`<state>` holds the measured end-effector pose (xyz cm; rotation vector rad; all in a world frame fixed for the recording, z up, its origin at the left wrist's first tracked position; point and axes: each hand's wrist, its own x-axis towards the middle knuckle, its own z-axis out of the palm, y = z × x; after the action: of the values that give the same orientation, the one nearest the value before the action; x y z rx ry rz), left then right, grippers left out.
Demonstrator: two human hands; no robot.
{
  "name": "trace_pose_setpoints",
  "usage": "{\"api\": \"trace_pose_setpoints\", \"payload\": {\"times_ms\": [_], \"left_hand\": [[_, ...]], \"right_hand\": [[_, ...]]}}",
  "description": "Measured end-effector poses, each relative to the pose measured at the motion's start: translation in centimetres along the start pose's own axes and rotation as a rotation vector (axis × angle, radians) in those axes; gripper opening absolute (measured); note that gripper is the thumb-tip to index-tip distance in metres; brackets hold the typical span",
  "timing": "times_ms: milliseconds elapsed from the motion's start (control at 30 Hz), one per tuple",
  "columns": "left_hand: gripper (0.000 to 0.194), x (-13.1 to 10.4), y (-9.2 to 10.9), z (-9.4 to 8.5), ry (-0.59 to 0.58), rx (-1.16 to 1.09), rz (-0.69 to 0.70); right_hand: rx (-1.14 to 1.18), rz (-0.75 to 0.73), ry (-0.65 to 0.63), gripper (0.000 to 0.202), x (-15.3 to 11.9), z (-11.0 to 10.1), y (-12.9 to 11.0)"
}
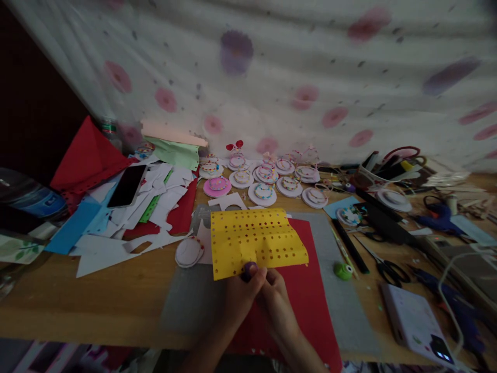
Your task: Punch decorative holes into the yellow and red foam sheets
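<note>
My left hand (239,296) and my right hand (276,296) meet at the near edge of a yellow paper sheet (254,238) dotted with small punched holes. Between the fingertips sits a small purple punch (249,269), clamped on the sheet's near edge. Both hands grip it together. The yellow sheet lies creased over a red sheet (306,300) on a grey cutting mat (341,305).
Several round white paper ornaments (264,192) line the back of the wooden table. A pile of paper scraps with a phone (127,185) lies left. A green punch (343,270), scissors (384,267), glue guns and a white box (417,324) are right.
</note>
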<state>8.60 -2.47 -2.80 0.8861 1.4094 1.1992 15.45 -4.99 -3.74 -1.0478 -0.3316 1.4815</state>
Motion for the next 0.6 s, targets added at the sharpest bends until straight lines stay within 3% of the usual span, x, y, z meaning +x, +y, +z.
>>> {"api": "trace_pose_setpoints", "payload": {"times_ms": [200, 433, 600], "left_hand": [[0.032, 0.7, -0.7, -1.3, -0.053, -0.125, -0.212], [0.048, -0.3, 1.3, -0.9, -0.173, -0.182, -0.156], [0.051, -1.8, 1.7, -0.5, -0.067, -0.101, -0.172]], "right_hand": [[-0.127, 0.030, -0.117, 0.024, -1.0, 0.0, -1.7], [-0.104, 0.028, -0.160, 0.028, -1.7, -0.3, -2.2], [0.118, 0.027, -0.146, 0.018, -2.5, -0.1, -1.6]]}}
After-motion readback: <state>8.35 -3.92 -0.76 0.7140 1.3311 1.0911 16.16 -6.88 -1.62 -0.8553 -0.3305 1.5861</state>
